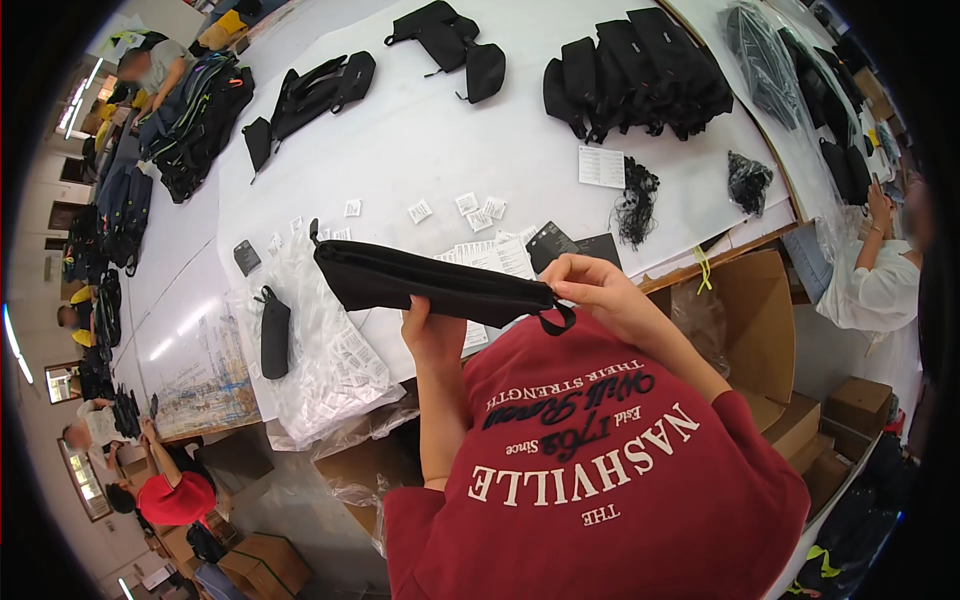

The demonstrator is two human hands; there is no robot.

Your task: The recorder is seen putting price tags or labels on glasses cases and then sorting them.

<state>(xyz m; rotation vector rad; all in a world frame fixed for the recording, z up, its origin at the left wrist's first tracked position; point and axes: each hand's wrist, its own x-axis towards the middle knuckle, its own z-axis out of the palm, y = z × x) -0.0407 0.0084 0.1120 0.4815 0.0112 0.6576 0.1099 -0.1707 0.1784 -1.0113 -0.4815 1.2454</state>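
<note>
A long black zip pouch (pixel 420 285) is held up in front of me, tilted with its left end higher. My left hand (pixel 434 332) grips its lower side from below, thumb against the fabric. At the pouch's right end, my right hand (pixel 596 284) pinches the corner by the zip, next to a small black loop (pixel 558 320). What exactly the right fingertips hold is too small to tell. Beyond the pouch lie printed white sheets (pixel 490 257) and small white labels (pixel 480 210). Another black pouch (pixel 274 335) rests to the left on a clear plastic bag of labels (pixel 340 370).
Piles of black pouches (pixel 640 75) lie across the white table (pixel 400 130). Black cords (pixel 636 200) and a small bag of black parts (pixel 748 182) are at the right. An open cardboard box (pixel 750 320) stands below the table edge. Other people work at both sides.
</note>
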